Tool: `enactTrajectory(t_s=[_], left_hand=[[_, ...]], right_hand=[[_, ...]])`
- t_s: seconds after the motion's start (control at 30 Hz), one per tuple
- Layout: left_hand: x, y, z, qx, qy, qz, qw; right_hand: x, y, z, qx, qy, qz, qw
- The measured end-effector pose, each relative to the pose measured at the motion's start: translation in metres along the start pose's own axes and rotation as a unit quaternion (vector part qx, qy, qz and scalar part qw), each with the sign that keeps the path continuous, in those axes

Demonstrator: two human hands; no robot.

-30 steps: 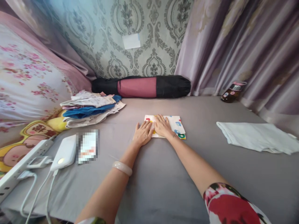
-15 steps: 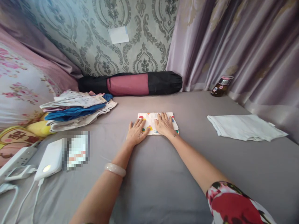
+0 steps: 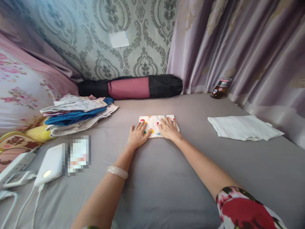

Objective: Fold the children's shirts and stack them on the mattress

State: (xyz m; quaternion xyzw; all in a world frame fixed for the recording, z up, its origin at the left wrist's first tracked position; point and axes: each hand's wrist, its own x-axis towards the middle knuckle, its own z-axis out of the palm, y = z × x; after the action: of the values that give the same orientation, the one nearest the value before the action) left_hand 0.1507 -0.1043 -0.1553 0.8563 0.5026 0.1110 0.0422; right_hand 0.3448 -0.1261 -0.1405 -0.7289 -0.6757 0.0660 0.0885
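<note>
A folded white cloth with colourful spots (image 3: 154, 123) lies flat on the grey bed sheet (image 3: 152, 178), straight ahead of me. My left hand (image 3: 138, 135) rests palm down over its left edge, fingers spread. On its right part lies my right hand (image 3: 169, 128), also palm down with the fingers apart. Neither hand grips the cloth. Parts of the cloth are hidden beneath both hands, and I cannot tell what kind of item it is.
Folded clothes (image 3: 78, 114) are stacked at the left. A white folded garment (image 3: 243, 128) lies at the right, with a dark bottle (image 3: 220, 89) behind it. A black and pink roll bag (image 3: 130, 87) lines the wall. A power bank (image 3: 51, 165) and power strip (image 3: 17, 165) sit front left.
My right hand has shifted slightly on the spotted cloth, and more spots show beside its thumb. The left hand stays at the left edge. The whole view has turned a little.
</note>
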Motion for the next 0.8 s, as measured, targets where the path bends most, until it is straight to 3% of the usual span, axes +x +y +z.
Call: enactTrajectory(t_s=[0.3, 0.47, 0.53, 0.63, 0.73, 0.8], left_hand=[[0.001, 0.0, 0.001, -0.003, -0.002, -0.004, 1.0], [0.001, -0.002, 0.0, -0.043, 0.004, -0.007, 0.999], [0.002, -0.004, -0.001, -0.069, 0.025, -0.049, 0.996], [0.007, -0.008, -0.004, -0.084, 0.068, -0.178, 0.978], [0.015, -0.012, -0.009, -0.078, 0.062, -0.277, 0.956], [0.021, -0.014, -0.013, -0.08, 0.039, -0.305, 0.948]], right_hand=[[-0.014, 0.007, 0.012, -0.022, 0.054, 0.015, 0.998], [-0.008, 0.01, 0.009, 0.051, 0.052, 0.018, 0.997], [-0.001, 0.018, 0.0, 0.123, 0.062, 0.051, 0.989], [0.01, 0.039, -0.018, 0.245, 0.071, 0.168, 0.952], [0.015, 0.061, -0.034, 0.328, 0.008, 0.262, 0.908], [0.016, 0.07, -0.039, 0.341, -0.023, 0.285, 0.895]])
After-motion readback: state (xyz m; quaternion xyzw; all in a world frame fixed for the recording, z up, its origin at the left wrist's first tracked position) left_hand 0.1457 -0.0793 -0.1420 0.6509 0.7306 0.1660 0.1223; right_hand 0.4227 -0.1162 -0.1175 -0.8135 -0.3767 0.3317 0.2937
